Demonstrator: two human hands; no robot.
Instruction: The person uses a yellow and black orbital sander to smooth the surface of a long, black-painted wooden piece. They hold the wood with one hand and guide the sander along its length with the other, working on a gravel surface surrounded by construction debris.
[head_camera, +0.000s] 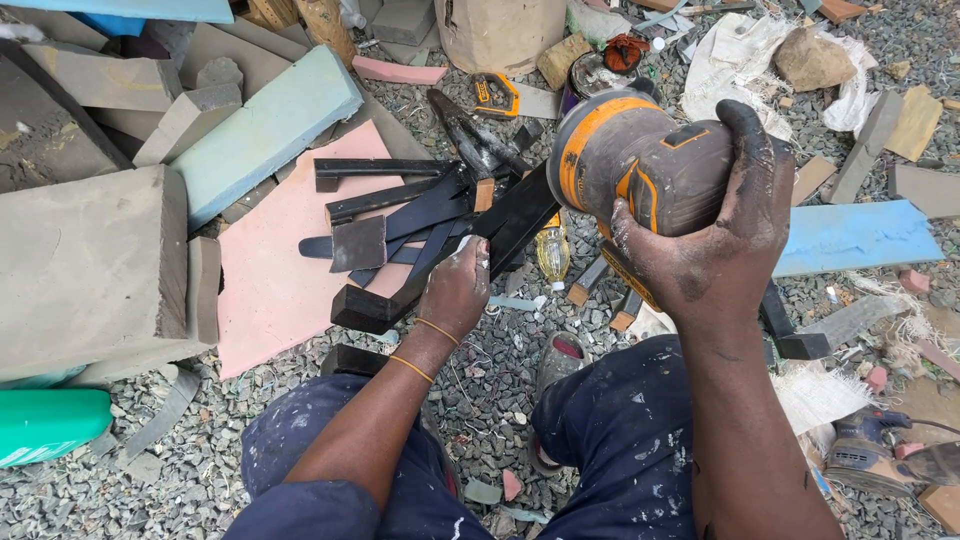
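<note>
In the head view, right of centre, an orange and grey power sander (640, 165) is gripped by the right hand (715, 250), fingers wrapped around it. At centre, a black angled metal piece (440, 270) is clasped by the left hand (455, 290) over a pink foam sheet (270, 270) on gravel (490, 390)

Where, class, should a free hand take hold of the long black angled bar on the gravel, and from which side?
Grip the black angled bar on its long near leg, coming from above on the person's side. That stretch lies flat and bare beside the pink foam sheet; its far end is crowded by black offcuts and the left hand.
</note>
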